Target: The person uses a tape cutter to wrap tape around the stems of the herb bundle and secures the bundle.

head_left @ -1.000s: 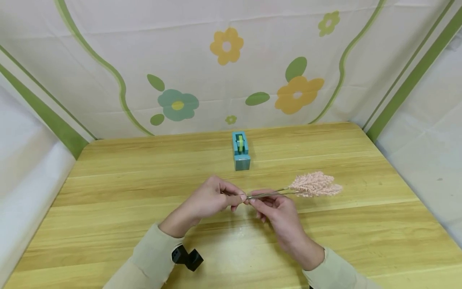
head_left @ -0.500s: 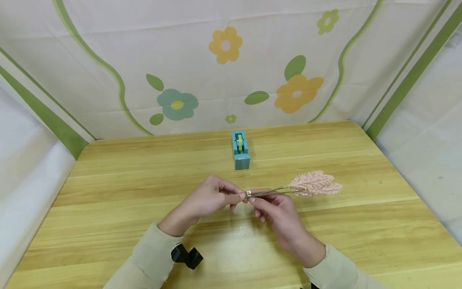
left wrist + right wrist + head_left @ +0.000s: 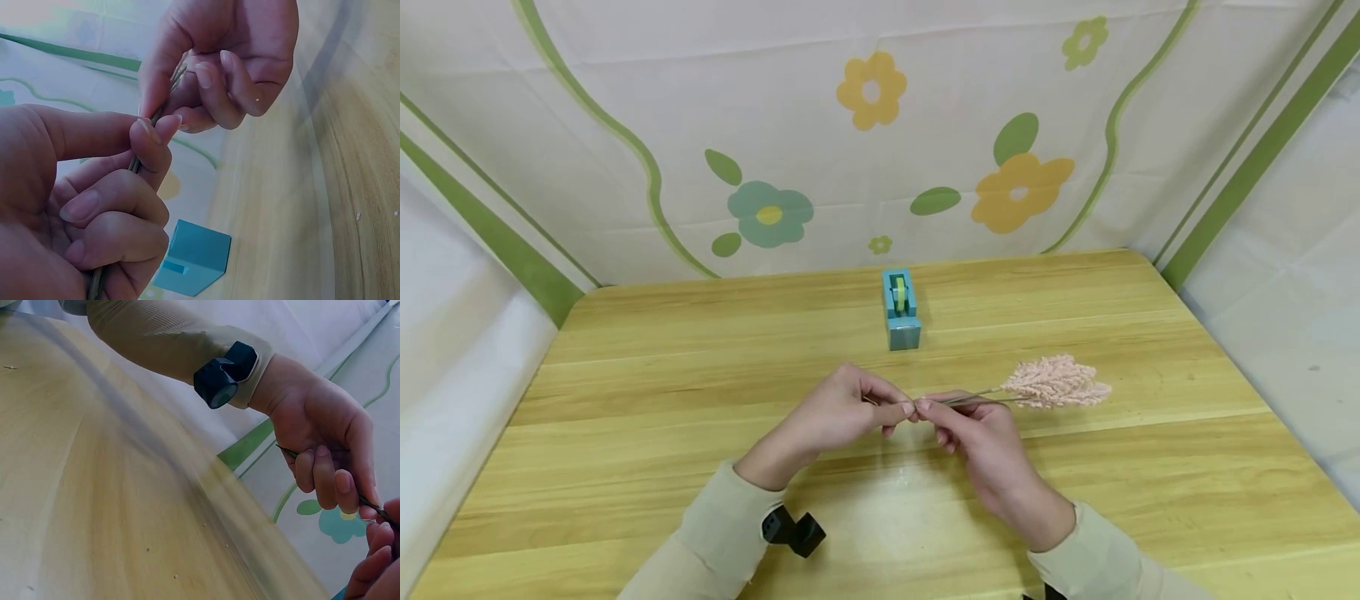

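Note:
A small bunch of fluffy pink flower sprigs (image 3: 1056,382) is held sideways above the table, heads to the right. My left hand (image 3: 838,417) pinches the thin stems (image 3: 135,164) between thumb and forefinger, its other fingers curled around their lower ends. From the other side my right hand (image 3: 988,446) pinches the same stems, its thumb tip meeting the left thumb. The fingertips hide the spot where the stems are gripped. In the right wrist view, a dark stem end (image 3: 287,451) pokes out past the left hand's curled fingers.
A blue tape dispenser (image 3: 901,308) with a yellow-green roll stands beyond the hands on the wooden table (image 3: 700,358). A flower-printed cloth (image 3: 820,142) hangs behind the table's back edge. Tiny bits (image 3: 175,576) lie scattered on the tabletop.
My right thumb has slid left against the left thumb, covering a shiny band on the stems that showed half a second ago. The flower heads have hardly moved.

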`<state>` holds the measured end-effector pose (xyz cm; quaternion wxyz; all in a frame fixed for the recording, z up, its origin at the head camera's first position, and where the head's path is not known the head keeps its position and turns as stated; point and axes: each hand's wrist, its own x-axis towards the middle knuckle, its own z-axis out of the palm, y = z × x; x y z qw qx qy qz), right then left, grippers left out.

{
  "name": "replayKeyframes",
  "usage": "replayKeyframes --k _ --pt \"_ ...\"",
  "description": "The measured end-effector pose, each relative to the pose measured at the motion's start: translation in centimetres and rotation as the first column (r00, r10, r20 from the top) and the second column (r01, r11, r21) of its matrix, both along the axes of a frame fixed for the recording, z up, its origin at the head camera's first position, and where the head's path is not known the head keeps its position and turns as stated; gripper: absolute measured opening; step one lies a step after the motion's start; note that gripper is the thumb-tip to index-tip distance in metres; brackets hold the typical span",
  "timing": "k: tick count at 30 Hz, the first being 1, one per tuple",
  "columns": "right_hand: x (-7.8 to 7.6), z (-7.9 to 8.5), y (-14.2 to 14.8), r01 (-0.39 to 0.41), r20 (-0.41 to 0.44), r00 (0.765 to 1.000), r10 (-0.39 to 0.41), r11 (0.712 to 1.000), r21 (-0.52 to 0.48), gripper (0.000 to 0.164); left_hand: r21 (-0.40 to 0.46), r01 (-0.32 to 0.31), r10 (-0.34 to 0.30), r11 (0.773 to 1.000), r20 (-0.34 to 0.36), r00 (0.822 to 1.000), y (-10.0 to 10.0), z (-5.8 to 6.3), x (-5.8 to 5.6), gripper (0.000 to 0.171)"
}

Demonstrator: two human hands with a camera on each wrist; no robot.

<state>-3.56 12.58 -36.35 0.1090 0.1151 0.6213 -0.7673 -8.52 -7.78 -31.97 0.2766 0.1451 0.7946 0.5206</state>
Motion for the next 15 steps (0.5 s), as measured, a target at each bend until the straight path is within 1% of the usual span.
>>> replayKeyframes --k 4,6,8,11,12,13,15 --pt "-0.1 0.0 -0.1 0.008 -0.008 1.000 -0.008 1.000 -0.001 0.018 0.010 0.007 -0.007 1.000 0.000 1.000 0.1 -0.2 0.0 0.015" --pt "-0.1 0.0 -0.1 -0.005 -0.004 1.000 0.005 1.000 -0.002 0.020 0.018 0.010 -0.010 1.000 0.001 1.000 0.0 -0.3 -0.1 0.016" --pt "-0.2 0.0 0.1 -0.031 0.007 1.000 0.031 0.999 -0.010 0.018 0.026 0.009 -0.009 1.000 0.005 1.000 0.0 -0.4 -0.1 0.016" --pt "0.0 0.0 0.8 -0.099 0.027 0.995 0.099 0.995 -0.003 0.007 0.033 0.007 -0.007 0.999 0.003 1.000 -0.1 -0.5 -0.1 0.016" --pt "0.1 0.0 1.1 -0.135 0.026 0.991 0.135 0.991 0.013 0.008 0.033 0.006 -0.006 0.999 0.001 1.000 -0.2 -0.5 -0.1 0.016" --pt "0.2 -0.1 1.5 -0.176 0.019 0.984 0.175 0.984 0.036 0.014 0.033 0.005 -0.005 0.999 -0.002 1.000 -0.2 -0.5 -0.2 0.016" --pt "0.4 -0.2 2.3 -0.258 0.002 0.966 0.260 0.961 0.096 0.028 0.033 0.003 -0.003 0.999 -0.011 1.000 -0.3 -0.6 -0.2 0.016"
